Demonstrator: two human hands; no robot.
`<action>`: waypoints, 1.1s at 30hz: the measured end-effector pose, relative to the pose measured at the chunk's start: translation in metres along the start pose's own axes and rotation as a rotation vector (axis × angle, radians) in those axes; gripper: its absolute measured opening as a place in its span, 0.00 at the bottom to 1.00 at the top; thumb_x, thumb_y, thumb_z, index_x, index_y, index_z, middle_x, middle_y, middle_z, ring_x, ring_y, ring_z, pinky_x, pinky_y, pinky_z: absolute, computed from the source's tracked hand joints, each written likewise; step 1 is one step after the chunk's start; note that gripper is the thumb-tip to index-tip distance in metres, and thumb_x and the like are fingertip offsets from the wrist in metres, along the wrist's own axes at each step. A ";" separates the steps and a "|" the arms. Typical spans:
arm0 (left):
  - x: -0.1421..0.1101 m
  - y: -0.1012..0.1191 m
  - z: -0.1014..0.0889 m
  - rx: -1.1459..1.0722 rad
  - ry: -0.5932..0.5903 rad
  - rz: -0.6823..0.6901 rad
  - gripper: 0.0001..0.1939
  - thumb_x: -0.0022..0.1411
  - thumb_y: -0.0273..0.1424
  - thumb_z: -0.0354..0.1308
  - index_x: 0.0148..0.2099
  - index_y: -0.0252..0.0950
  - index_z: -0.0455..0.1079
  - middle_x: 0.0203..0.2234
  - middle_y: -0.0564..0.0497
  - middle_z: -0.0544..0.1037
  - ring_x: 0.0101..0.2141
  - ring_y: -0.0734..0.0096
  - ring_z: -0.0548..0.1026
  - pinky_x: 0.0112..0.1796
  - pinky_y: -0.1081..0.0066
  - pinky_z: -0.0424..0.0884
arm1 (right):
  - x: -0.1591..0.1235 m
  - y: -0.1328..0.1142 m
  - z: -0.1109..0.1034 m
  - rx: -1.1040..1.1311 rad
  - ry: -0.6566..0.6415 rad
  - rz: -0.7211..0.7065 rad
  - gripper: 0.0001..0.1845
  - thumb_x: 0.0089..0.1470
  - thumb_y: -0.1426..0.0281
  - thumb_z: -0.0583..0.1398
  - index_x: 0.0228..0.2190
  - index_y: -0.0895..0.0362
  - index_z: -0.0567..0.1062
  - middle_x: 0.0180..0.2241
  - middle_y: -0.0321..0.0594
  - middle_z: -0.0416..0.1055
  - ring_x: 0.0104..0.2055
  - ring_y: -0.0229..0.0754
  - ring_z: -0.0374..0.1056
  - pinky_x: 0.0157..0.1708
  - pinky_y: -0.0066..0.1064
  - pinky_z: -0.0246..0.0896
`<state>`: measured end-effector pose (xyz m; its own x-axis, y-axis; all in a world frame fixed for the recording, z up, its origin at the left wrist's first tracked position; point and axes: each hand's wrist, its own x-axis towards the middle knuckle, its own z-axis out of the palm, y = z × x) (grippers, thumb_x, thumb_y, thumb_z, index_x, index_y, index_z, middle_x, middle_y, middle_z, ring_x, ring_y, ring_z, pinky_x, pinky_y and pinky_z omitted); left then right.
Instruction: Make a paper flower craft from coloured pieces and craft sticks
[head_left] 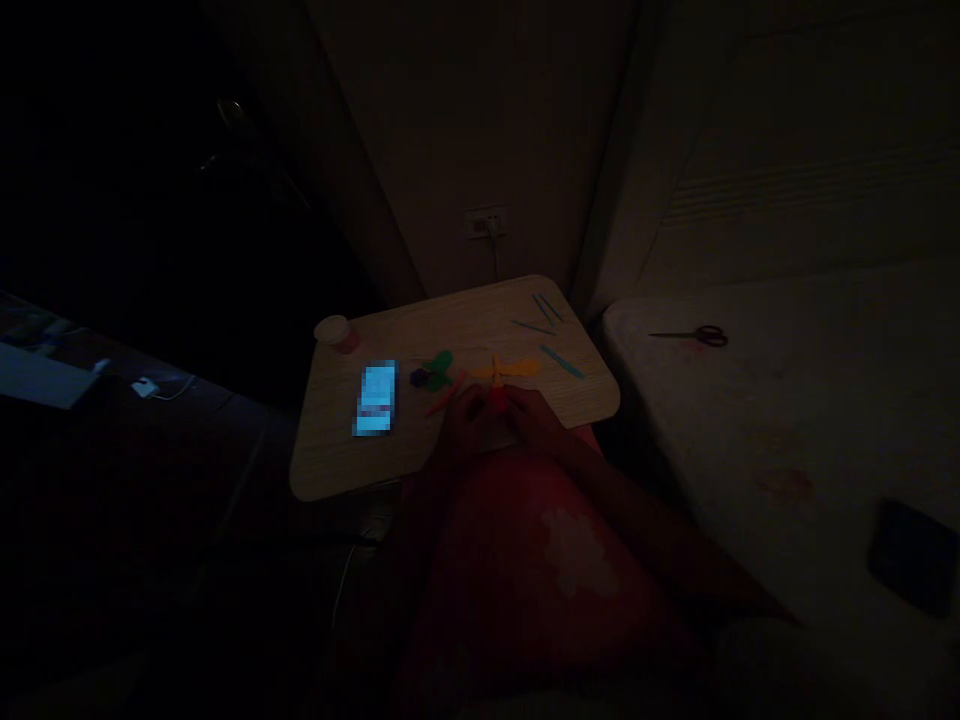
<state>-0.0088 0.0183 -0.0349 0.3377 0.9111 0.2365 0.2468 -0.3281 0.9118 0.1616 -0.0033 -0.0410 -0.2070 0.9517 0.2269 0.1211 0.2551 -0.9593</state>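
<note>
Although the room is very dark, one pale tub (335,333) shows at the far left of the single light table (322,465), and one lit, blurred phone (376,398) lies nearer, to its right. Next come one dark purple lump (419,378), touching one green shape (440,368), then one red-orange strip (442,397) lying aslant. The left hand (461,412) curls beside the strip's near end; I cannot tell whether it holds anything. At the table's near side, the one red lump (499,400) is between the two hands, held narrowly at the fingertips of the right hand (534,418). Orange pieces (523,368), too dim to count, lie just beyond. Farther right are three thin sticks (533,328) and one broader blue strip (562,362); one pair of scissors (694,336) rests on the pale surface (712,430) at the right.
</note>
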 end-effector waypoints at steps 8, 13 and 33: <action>-0.002 0.003 -0.001 -0.055 -0.062 0.015 0.21 0.67 0.49 0.57 0.36 0.35 0.71 0.29 0.51 0.74 0.32 0.69 0.70 0.34 0.71 0.67 | -0.003 -0.002 -0.002 0.047 -0.105 -0.048 0.20 0.64 0.55 0.57 0.40 0.57 0.80 0.37 0.41 0.78 0.40 0.45 0.70 0.44 0.34 0.64; -0.001 -0.001 -0.002 -0.052 -0.045 0.030 0.21 0.67 0.48 0.56 0.34 0.35 0.73 0.29 0.50 0.76 0.32 0.66 0.72 0.37 0.68 0.69 | -0.003 -0.002 -0.002 -0.035 -0.110 -0.030 0.22 0.63 0.53 0.59 0.37 0.58 0.81 0.35 0.41 0.78 0.39 0.46 0.70 0.42 0.33 0.63; -0.001 0.003 -0.002 -0.136 0.044 -0.047 0.35 0.64 0.65 0.45 0.29 0.37 0.67 0.26 0.50 0.70 0.29 0.68 0.66 0.33 0.66 0.67 | -0.004 -0.002 -0.001 0.063 -0.028 0.038 0.21 0.62 0.54 0.58 0.31 0.58 0.78 0.26 0.37 0.71 0.29 0.39 0.62 0.30 0.29 0.57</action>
<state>-0.0103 0.0166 -0.0320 0.2872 0.9359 0.2039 0.1351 -0.2503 0.9587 0.1629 -0.0074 -0.0401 -0.2306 0.9551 0.1858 0.0679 0.2063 -0.9761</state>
